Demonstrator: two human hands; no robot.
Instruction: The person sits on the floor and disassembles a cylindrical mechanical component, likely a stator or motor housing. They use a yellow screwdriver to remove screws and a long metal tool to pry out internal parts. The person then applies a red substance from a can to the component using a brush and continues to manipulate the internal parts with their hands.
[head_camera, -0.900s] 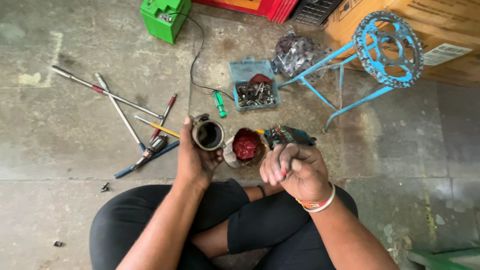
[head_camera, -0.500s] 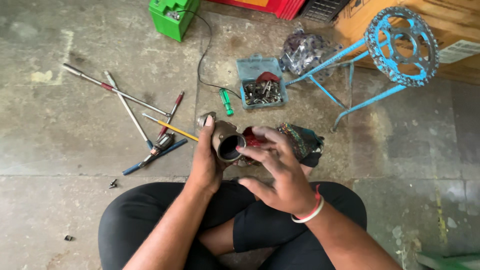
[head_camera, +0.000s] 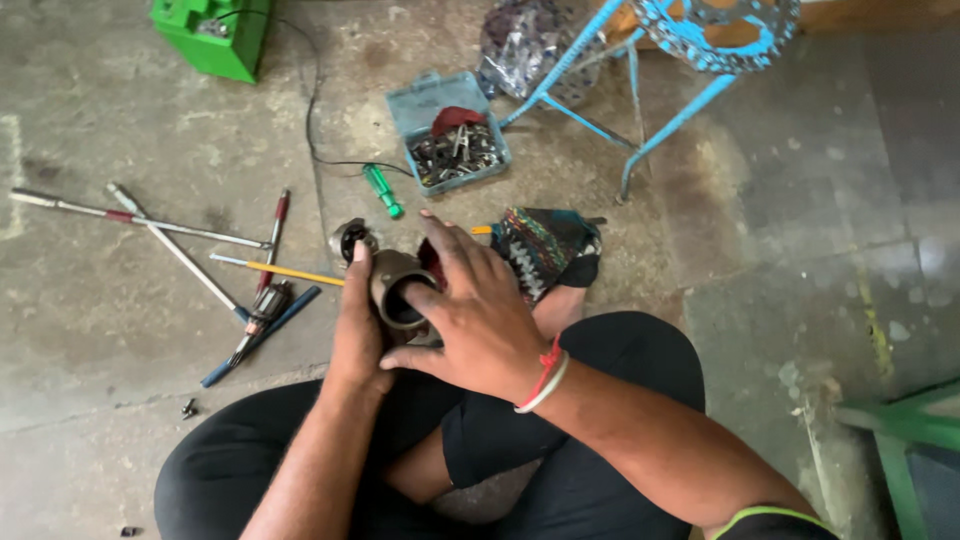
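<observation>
Left hand (head_camera: 358, 335) grips a short metal cylinder (head_camera: 398, 290) at frame centre, fingers wrapped round its side, open bore facing the camera. Right hand (head_camera: 478, 305) lies flat over it, fingers spread wide, reaching toward a patterned rag (head_camera: 540, 248). Rods and screwdrivers (head_camera: 200, 250) crowd the left; bare concrete floor (head_camera: 800, 230) lies right. Since half a second ago, the right hand's fingers have flattened over the cylinder.

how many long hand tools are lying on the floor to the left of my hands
6, loosely fanned on the concrete: two long metal rods crossing, a red-handled tool, a yellow rod, a blue-handled tool and a dark tool on top of it. More may hide under the left hand.
</observation>
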